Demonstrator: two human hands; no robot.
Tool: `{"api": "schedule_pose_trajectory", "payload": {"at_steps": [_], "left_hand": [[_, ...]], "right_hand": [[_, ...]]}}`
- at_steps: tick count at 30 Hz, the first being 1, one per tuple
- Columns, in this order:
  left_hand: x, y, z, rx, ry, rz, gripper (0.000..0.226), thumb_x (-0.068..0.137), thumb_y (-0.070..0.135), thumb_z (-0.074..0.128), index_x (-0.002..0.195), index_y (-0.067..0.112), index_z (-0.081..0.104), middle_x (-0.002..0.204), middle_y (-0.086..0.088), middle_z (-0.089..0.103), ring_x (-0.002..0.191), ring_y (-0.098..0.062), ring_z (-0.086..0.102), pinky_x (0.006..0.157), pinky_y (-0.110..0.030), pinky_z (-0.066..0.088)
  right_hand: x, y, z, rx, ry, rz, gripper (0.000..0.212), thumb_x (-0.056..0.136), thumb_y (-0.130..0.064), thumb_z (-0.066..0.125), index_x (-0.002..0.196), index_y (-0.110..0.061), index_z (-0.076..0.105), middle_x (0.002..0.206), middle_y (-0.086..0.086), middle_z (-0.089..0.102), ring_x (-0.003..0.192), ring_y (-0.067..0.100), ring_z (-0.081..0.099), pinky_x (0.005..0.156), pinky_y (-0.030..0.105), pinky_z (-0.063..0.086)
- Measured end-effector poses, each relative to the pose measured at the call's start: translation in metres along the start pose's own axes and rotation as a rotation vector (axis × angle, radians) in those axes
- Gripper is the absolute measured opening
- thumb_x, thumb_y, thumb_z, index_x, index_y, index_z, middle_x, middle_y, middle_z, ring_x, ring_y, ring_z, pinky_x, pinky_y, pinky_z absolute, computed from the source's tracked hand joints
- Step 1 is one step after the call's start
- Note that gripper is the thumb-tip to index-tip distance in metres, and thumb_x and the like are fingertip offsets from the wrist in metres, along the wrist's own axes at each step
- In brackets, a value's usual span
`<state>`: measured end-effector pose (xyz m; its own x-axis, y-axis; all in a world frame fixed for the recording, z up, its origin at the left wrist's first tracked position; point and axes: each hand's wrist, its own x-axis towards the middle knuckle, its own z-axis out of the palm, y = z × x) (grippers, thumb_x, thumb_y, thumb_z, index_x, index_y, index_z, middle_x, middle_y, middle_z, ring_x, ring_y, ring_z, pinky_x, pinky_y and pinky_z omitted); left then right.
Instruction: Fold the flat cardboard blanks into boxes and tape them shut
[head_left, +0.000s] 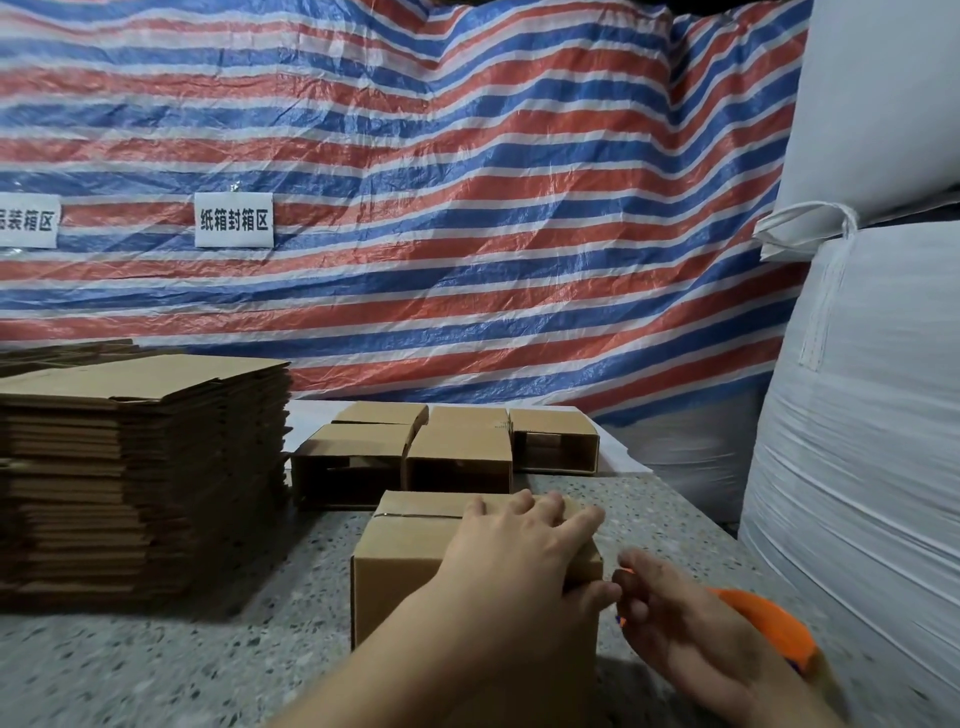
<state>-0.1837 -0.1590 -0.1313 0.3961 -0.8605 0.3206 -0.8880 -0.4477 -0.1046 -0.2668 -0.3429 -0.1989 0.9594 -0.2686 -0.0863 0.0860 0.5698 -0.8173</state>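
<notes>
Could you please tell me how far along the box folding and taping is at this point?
Done: several folded boxes stand grouped at the back of the speckled table; whether they are taped cannot be told. In hand: the left hand presses on the nearest box, which shows tape across its top, while the right hand holds an orange tape dispenser beside it. Left: a tall stack of flat blanks.

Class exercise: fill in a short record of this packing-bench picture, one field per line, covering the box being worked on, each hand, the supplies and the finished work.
Box in work: cardboard box on the speckled table, tape strip across its top
Left hand: spread flat on the box top, pressing
Right hand: grips an orange tape dispenser beside the box
Supplies: stack of flat blanks at left
Finished work: folded boxes in rows behind, open ends facing the camera
Backdrop: striped tarp
</notes>
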Motion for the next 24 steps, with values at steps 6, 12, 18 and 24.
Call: {"api": "schedule_pose_trajectory", "payload": {"at_steps": [6, 12, 18, 24], "left_hand": [[-0.001, 0.001, -0.001, 0.008, 0.005, 0.001, 0.056, 0.093, 0.068, 0.032, 0.141, 0.04, 0.029, 0.154, 0.0, 0.032, 0.142, -0.026, 0.027, 0.111, -0.056, 0.024], [0.0, 0.001, 0.0, 0.014, -0.013, 0.001, 0.057, 0.093, 0.068, 0.031, 0.142, 0.041, 0.026, 0.156, 0.0, 0.03, 0.144, -0.028, 0.025, 0.112, -0.058, 0.023], [0.0, -0.002, 0.004, 0.004, 0.019, 0.014, 0.057, 0.093, 0.069, 0.029, 0.142, 0.04, 0.027, 0.156, 0.001, 0.03, 0.143, -0.025, 0.026, 0.111, -0.057, 0.026], [0.001, -0.001, 0.001, 0.013, -0.004, 0.008, 0.057, 0.093, 0.068, 0.031, 0.142, 0.038, 0.028, 0.156, 0.0, 0.029, 0.144, -0.026, 0.025, 0.111, -0.056, 0.026]], "right_hand": [[0.006, -0.005, -0.003, 0.055, -0.115, 0.058, 0.048, 0.089, -0.05, 0.056, 0.095, -0.004, 0.068, 0.072, 0.012, 0.06, 0.05, 0.02, 0.058, 0.042, 0.027, 0.048], [0.006, -0.013, 0.006, -0.146, -0.124, 0.095, 0.057, 0.087, -0.062, 0.053, 0.07, -0.009, 0.064, 0.062, 0.007, 0.048, 0.044, 0.016, 0.044, 0.036, 0.023, 0.035], [0.006, 0.005, 0.018, -0.272, -0.051, 0.103, 0.03, 0.073, -0.042, 0.07, 0.071, -0.014, 0.058, 0.059, 0.002, 0.041, 0.045, 0.011, 0.036, 0.043, 0.022, 0.023], [0.011, 0.013, 0.021, -0.453, 0.032, 0.123, 0.034, 0.084, -0.046, 0.065, 0.067, -0.019, 0.054, 0.06, 0.001, 0.035, 0.056, 0.016, 0.029, 0.059, 0.033, 0.017]]}}
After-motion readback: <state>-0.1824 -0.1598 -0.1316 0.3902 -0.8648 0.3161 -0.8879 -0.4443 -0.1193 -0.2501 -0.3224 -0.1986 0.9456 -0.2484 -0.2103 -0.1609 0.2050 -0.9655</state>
